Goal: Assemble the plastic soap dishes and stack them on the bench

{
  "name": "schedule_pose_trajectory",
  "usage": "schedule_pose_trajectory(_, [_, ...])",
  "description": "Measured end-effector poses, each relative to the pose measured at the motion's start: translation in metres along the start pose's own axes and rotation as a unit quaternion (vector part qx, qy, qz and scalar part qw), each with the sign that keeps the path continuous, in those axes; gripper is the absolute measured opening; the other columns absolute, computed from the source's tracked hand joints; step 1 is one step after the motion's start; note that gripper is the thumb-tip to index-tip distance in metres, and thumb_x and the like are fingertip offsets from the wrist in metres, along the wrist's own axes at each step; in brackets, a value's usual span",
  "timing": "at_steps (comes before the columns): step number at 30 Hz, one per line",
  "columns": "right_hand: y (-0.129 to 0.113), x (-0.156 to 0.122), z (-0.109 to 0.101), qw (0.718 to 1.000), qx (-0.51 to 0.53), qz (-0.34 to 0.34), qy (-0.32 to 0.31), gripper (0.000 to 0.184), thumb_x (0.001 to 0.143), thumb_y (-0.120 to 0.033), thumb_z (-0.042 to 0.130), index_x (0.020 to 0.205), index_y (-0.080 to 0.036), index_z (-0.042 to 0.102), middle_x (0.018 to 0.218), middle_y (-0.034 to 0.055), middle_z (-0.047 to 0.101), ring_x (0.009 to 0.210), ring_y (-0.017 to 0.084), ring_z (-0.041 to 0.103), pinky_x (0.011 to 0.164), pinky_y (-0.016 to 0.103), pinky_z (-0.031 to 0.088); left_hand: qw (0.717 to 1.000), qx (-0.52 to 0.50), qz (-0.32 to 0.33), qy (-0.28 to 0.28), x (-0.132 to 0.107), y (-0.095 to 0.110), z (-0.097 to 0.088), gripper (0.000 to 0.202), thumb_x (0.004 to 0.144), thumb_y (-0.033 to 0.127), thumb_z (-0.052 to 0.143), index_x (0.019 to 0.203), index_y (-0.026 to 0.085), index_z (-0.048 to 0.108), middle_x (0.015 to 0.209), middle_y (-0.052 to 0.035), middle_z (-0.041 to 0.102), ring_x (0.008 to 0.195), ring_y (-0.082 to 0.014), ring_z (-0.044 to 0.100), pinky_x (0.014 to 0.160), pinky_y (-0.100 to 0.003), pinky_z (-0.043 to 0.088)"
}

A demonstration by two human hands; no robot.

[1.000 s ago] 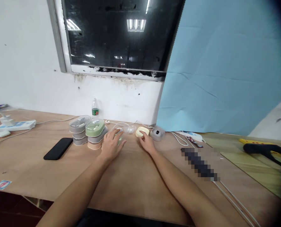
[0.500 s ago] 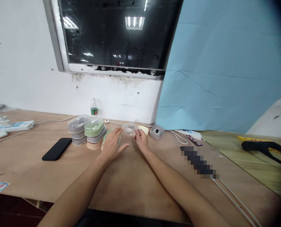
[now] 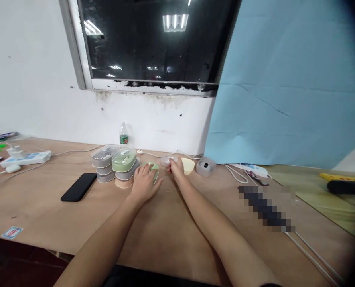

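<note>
My right hand (image 3: 175, 169) pinches a clear plastic lid (image 3: 164, 160) at its near right edge. To its left, my left hand (image 3: 144, 182) has its fingers apart over a low green container (image 3: 151, 165), which they partly cover. Whether the fingertips touch it I cannot tell. Beside that hand, lidded oval boxes stand in two stacks. One stack is grey (image 3: 104, 162); the other has a green box (image 3: 124, 161) on top, with grey and a peach box (image 3: 124, 182) below. Just right of my right hand lies a cream-coloured piece of card or plastic (image 3: 188, 166).
A grey round container (image 3: 205, 167) with a dark middle stands at the right, before the blue sheet (image 3: 270, 91). A black phone (image 3: 79, 187) lies at the left. A small bottle (image 3: 123, 134) stands by the wall. Cables and power strips (image 3: 28, 159) lie at both sides.
The clear lid has tilted and sits more under my right hand's fingers. My left hand has moved slightly away from it, over the green container. The view has shifted a little.
</note>
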State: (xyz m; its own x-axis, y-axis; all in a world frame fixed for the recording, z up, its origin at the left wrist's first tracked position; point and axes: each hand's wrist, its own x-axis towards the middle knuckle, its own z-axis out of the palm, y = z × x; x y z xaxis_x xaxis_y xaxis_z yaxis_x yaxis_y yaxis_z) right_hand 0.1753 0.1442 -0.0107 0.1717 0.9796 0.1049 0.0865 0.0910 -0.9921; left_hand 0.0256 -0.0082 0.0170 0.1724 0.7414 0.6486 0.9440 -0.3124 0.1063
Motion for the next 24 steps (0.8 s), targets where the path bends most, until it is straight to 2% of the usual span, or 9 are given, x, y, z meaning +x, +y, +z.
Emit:
schedule_pose_trajectory(2, [0.007,-0.001,-0.004,0.996,-0.06,-0.059,0.012,0.069,0.083,-0.038,0.052,0.143,-0.016,0.025,0.064,-0.0022,0.064,0.042,0.014,0.054,0.042,0.024,0.043,1.0,0.01,-0.008,-0.008,0.0,-0.001,0.001,0.037,0.086,0.047,0.053,0.113,0.023,0.059,0.129,-0.0107,0.053,0.125,-0.028,0.041,0.104,-0.046,0.028])
schedule_pose_trajectory(3, [0.01,-0.001,-0.007,0.991,-0.095,-0.092,0.015,0.068,0.083,-0.038,0.052,0.143,-0.017,0.027,0.065,-0.0018,0.064,0.046,0.015,0.056,0.047,0.025,0.045,1.0,0.017,-0.01,-0.014,0.0,-0.001,0.002,0.038,0.085,0.047,0.054,0.113,0.023,0.06,0.128,-0.0111,0.054,0.125,-0.0284,0.041,0.103,-0.047,0.029])
schedule_pose_trajectory(6, [0.018,0.0,-0.017,0.965,-0.208,-0.162,0.013,0.054,0.082,-0.036,0.053,0.133,-0.019,0.046,0.069,0.0,0.064,0.064,0.018,0.061,0.064,0.028,0.049,0.999,0.037,-0.02,-0.025,-0.001,-0.001,0.003,0.038,0.084,0.048,0.055,0.112,0.023,0.06,0.127,-0.0116,0.055,0.123,-0.029,0.042,0.102,-0.047,0.029])
schedule_pose_trajectory(8, [0.022,0.0,-0.021,0.944,-0.271,-0.189,-0.005,0.047,0.082,-0.033,0.053,0.127,-0.02,0.052,0.075,0.0011,0.066,0.074,0.019,0.062,0.073,0.029,0.048,0.998,0.046,-0.032,-0.028,-0.002,-0.001,0.003,0.039,0.083,0.049,0.055,0.112,0.023,0.06,0.127,-0.0115,0.054,0.121,-0.029,0.043,0.101,-0.047,0.03])
schedule_pose_trajectory(14, [0.024,-0.002,-0.024,0.909,-0.316,-0.27,-0.045,0.048,0.083,-0.025,0.05,0.131,-0.019,0.05,0.1,0.005,0.066,0.099,0.019,0.058,0.093,0.031,0.042,0.994,0.058,-0.074,-0.064,-0.002,-0.001,0.001,0.039,0.082,0.049,0.057,0.111,0.023,0.06,0.122,-0.0109,0.056,0.116,-0.0298,0.046,0.096,-0.047,0.032])
schedule_pose_trajectory(16, [0.024,-0.001,-0.024,0.906,-0.315,-0.278,-0.049,0.048,0.084,-0.025,0.048,0.132,-0.019,0.049,0.102,0.0051,0.065,0.1,0.018,0.057,0.093,0.031,0.041,0.993,0.054,-0.077,-0.073,-0.002,-0.001,0.002,0.039,0.081,0.048,0.058,0.111,0.023,0.059,0.12,-0.0108,0.057,0.115,-0.0299,0.046,0.094,-0.046,0.035])
schedule_pose_trajectory(19, [0.024,0.0,-0.023,0.916,-0.314,-0.25,-0.014,0.049,0.087,-0.026,0.045,0.135,-0.018,0.045,0.1,0.0057,0.066,0.094,0.019,0.059,0.088,0.031,0.044,0.993,0.047,-0.076,-0.077,-0.002,-0.001,0.003,0.038,0.081,0.048,0.059,0.11,0.023,0.06,0.119,-0.011,0.057,0.113,-0.0303,0.047,0.089,-0.044,0.038])
schedule_pose_trajectory(24, [0.021,0.002,-0.026,0.916,-0.321,-0.239,0.001,0.034,0.09,-0.029,0.042,0.118,-0.02,0.059,0.096,0.0053,0.068,0.089,0.018,0.061,0.084,0.029,0.044,0.992,0.045,-0.076,-0.09,-0.001,-0.001,0.001,0.038,0.08,0.048,0.06,0.109,0.023,0.06,0.117,-0.0109,0.057,0.112,-0.0302,0.047,0.087,-0.043,0.039])
